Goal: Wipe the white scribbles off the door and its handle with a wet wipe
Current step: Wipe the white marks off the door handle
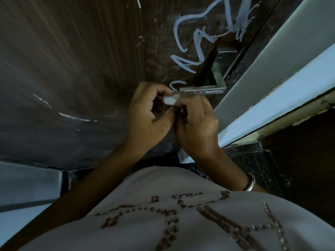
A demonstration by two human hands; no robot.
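Note:
A dark wooden door (81, 60) fills the view. Thick white scribbles (199, 38) run across it above the metal lever handle (203, 90), which carries white marks too. Just below the handle's free end, my left hand (148, 115) and my right hand (197, 125) meet, fingers curled. Between their fingertips sits a small bunched white wet wipe (170, 100). Both hands pinch it, and most of it is hidden by the fingers. Neither hand touches the door.
A white door frame (272, 84) runs diagonally at the right. Fainter white streaks (76, 117) mark the door lower left. Dark speckled floor (253, 163) lies below. A metal bangle (251, 182) is on my right wrist.

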